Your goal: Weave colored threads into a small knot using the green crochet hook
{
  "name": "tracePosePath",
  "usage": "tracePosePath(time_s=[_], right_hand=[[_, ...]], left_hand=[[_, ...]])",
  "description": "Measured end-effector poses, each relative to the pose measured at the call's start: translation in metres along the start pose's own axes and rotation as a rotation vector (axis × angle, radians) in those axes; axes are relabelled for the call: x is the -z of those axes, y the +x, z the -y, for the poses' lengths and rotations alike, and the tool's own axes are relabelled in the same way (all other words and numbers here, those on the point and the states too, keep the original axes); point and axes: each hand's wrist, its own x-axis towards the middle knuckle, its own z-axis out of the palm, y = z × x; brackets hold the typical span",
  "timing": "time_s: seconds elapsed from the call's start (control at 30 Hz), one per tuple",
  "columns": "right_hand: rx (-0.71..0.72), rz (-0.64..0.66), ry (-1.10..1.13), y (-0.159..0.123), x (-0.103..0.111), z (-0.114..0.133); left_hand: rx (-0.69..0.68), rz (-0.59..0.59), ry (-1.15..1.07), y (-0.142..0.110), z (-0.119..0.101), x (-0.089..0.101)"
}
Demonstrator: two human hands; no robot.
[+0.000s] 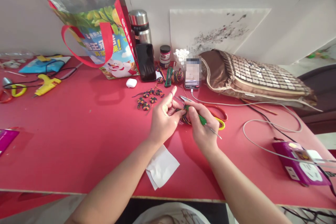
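Observation:
My left hand [165, 117] is closed on multicoloured yarn [186, 120], with a strand looped around its raised index finger. In my right hand [204, 126] is a crochet hook with a green handle [202, 120], its thin metal end sticking out past the palm. Both hands' fingertips meet over the yarn, so the work between them is mostly hidden. Beneath and behind the right hand lie scissors with orange and yellow handles [222, 124]. Small multicoloured crocheted pieces [146, 106] rest beyond the left hand. Near the phone sits a multicoloured yarn ball [177, 76].
A folded white paper [164, 168] lies before me. At the back stand a shopping bag [105, 42], a dark phone [146, 63], a steel flask [140, 24] and a lit phone [192, 73]. A white cable [245, 129] loops rightward past a beaded cushion [262, 73]. A yellow glue gun [47, 84] lies left.

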Motion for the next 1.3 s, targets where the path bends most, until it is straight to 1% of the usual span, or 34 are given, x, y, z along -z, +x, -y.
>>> tracePosePath(time_s=[0.03, 0.1, 0.23, 0.3, 0.37, 0.47, 0.57, 0.63, 0.7, 0.8, 0.9, 1.07, 1.3], right_hand=[[0.016, -0.023, 0.008, -0.002, -0.002, -0.001], [-0.031, -0.035, 0.109, -0.005, -0.007, -0.002], [-0.263, 0.011, 0.489, 0.0, -0.012, 0.002], [-0.359, 0.054, 0.592, 0.006, -0.012, 0.005], [-0.406, 0.095, 0.639, 0.012, -0.009, 0.006], [-0.432, 0.168, 0.659, 0.02, -0.002, 0.003], [-0.433, 0.224, 0.63, 0.028, 0.008, -0.002], [-0.404, 0.247, 0.586, 0.033, 0.015, -0.004], [-0.377, 0.252, 0.537, 0.038, 0.021, -0.004], [-0.335, 0.235, 0.488, 0.042, 0.027, 0.0], [-0.333, 0.233, 0.474, 0.042, 0.028, 0.004], [-0.35, 0.282, 0.472, 0.041, 0.028, 0.003], [-0.363, 0.341, 0.468, 0.04, 0.028, 0.0]], left_hand=[[0.032, 0.015, -0.048, 0.0, 0.0, 0.0], [0.099, 0.053, -0.149, 0.003, -0.002, 0.001], [0.162, 0.127, -0.224, 0.009, -0.007, 0.009], [0.171, 0.146, -0.218, 0.011, -0.009, 0.013], [0.164, 0.157, -0.198, 0.012, -0.01, 0.016], [0.147, 0.2, -0.151, 0.013, -0.013, 0.02], [0.13, 0.326, -0.06, 0.013, -0.017, 0.023], [0.087, 0.415, 0.002, 0.012, -0.02, 0.024], [0.058, 0.464, 0.048, 0.01, -0.022, 0.024], [0.093, 0.467, 0.108, 0.008, -0.023, 0.024], [0.108, 0.475, 0.15, 0.007, -0.021, 0.024], [0.146, 0.522, 0.097, 0.007, -0.016, 0.023], [0.245, 0.544, 0.089, 0.005, -0.017, 0.022]])
